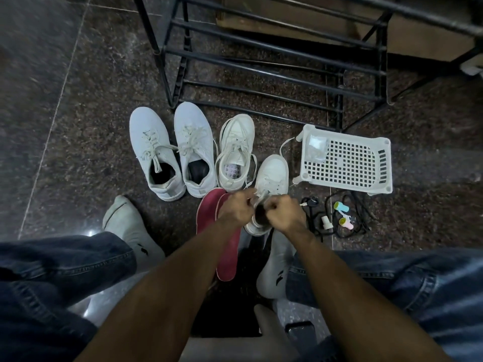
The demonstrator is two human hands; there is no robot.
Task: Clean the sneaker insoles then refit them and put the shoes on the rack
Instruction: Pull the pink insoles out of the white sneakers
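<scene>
Gripping white sneaker (270,178): left hand (236,210), right hand (283,215).

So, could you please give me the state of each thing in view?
Grey sneakers: upright on floor, laced.
Middle sneaker: upright, freshener ball inside.
Right sneaker: both hands at its opening.
Left hand: gripping.
Right hand: gripping.
Red insoles: out, stacked.
Rack: no shoes.
Basket: overturned.
</scene>
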